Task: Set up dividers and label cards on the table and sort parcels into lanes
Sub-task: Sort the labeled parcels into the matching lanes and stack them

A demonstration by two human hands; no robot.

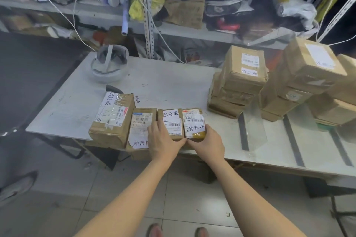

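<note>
Head view shows both your hands at the near edge of the white table, working a row of four brown parcels. Your left hand lies palm-down with fingers spread over the near end of the third parcel, the one with a card reading 已完成; it presses rather than wraps. Your right hand cups the near end of the fourth parcel, labelled 异常件, thumb along its near edge and fingers curled around its right side. These two parcels touch side by side. To their left sits the second parcel, also carrying a 异常件 card that hangs over the table edge, and touching it on the far left is the largest of the four, a tilted box marked 已完成. So you have two cards of each kind in this row.

One small loose label card lies just behind the big box. To the right, one clear divider stands upright between dark tape strips; three strips are visible. Beyond it rise at least three stacks of parcels; how many boxes each holds is hard to tell. One white headset rests at the far left corner.
</note>
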